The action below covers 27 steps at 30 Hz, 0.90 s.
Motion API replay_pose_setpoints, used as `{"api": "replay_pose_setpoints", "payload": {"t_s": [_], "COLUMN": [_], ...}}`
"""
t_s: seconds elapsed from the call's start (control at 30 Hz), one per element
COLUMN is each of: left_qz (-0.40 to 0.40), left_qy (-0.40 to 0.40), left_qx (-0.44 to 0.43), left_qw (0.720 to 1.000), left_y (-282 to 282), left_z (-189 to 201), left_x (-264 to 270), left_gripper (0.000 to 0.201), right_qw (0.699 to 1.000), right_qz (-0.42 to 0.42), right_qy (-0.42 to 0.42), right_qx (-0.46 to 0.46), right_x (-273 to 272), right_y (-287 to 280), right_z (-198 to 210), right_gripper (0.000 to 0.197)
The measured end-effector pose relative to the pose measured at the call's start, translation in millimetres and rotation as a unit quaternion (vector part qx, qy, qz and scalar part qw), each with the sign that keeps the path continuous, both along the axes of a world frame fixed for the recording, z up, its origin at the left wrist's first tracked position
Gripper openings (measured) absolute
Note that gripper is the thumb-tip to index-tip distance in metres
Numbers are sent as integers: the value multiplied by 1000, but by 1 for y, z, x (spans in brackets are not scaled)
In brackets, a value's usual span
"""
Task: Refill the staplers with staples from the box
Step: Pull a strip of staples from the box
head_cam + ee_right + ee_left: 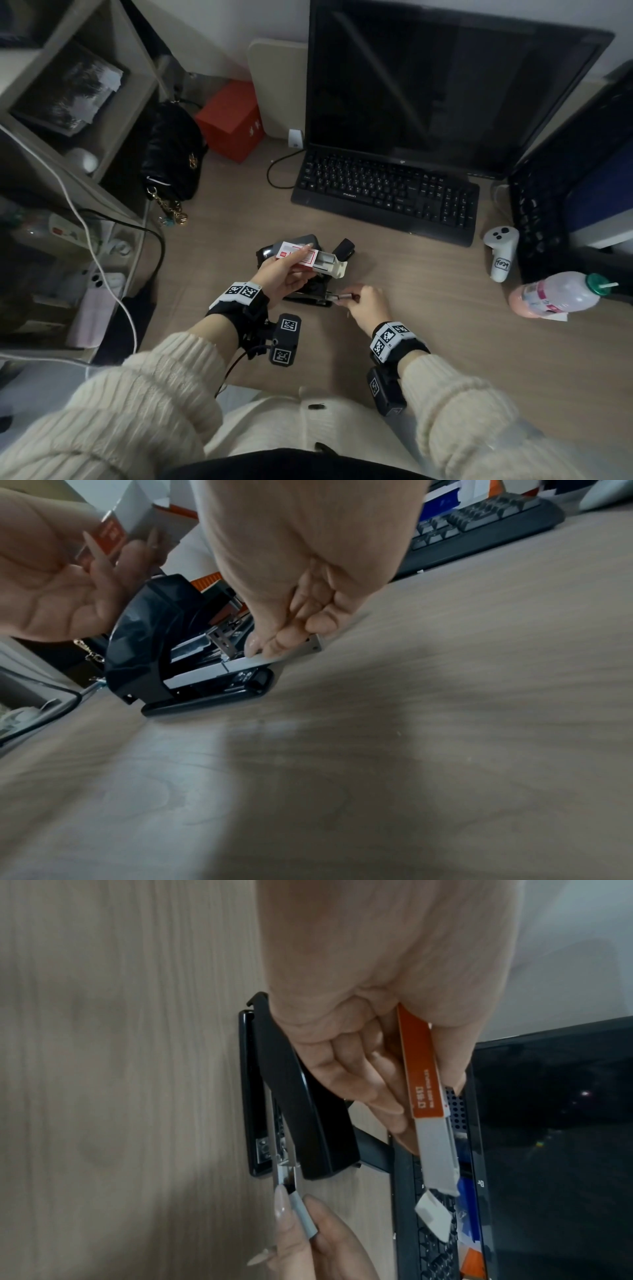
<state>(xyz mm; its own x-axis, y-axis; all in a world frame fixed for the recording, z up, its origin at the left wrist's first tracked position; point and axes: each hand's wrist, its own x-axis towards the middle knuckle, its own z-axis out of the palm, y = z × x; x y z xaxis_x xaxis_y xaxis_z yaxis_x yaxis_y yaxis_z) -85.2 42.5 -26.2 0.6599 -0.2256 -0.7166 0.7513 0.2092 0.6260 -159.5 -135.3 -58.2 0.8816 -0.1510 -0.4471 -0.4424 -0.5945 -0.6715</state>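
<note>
My left hand (281,274) grips a red and white staple box (301,257) above the desk, its grey inner tray (436,1153) slid partly out. Below it a black stapler (310,294) lies on the desk with its lid swung up and its metal channel (205,673) exposed. My right hand (363,301) pinches a grey strip of staples (303,1214) and holds its end at the mouth of that channel (286,1173). A second black stapler (344,248) and a dark one (294,241) lie behind the box, partly hidden.
A black keyboard (387,195) and a monitor (445,82) stand at the back. A white controller (500,251) and a plastic bottle (555,296) lie at the right. A black bag (174,154) and a red box (233,120) sit at the back left.
</note>
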Motion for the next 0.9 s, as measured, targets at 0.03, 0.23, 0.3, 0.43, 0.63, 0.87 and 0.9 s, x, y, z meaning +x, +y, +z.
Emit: {"api": "replay_pose_setpoints", "payload": {"t_s": [0.03,0.23,0.3,0.43,0.63,0.87,0.9], "left_qz": [1,-5,-6,-7,-6,-2,-1], "left_qy": [0,-2,-1,-1,3,1,0], "left_qx": [-2,-6,-6,-6,-1,1,0], "left_qw": [1000,1000,1000,1000,1000,1000,1000], "left_y": [-1,-3,-4,-5,-5,-5,-5], "left_z": [0,0,0,-1,-2,-2,-2], "left_x": [0,2,3,4,4,5,5], "left_gripper": [30,33,31,30,33,44,45], "right_qw": [1000,993,984,974,952,944,942], "right_qz": [8,96,120,132,173,197,199], "right_qy": [-4,15,16,19,7,9,9], "right_qx": [9,-63,-130,-185,-252,-266,-269], "right_x": [0,0,1,3,2,4,5], "right_y": [0,1,0,-2,-4,-5,-5], "right_z": [1,12,14,14,10,13,12], "right_gripper": [11,23,24,29,30,29,28]}}
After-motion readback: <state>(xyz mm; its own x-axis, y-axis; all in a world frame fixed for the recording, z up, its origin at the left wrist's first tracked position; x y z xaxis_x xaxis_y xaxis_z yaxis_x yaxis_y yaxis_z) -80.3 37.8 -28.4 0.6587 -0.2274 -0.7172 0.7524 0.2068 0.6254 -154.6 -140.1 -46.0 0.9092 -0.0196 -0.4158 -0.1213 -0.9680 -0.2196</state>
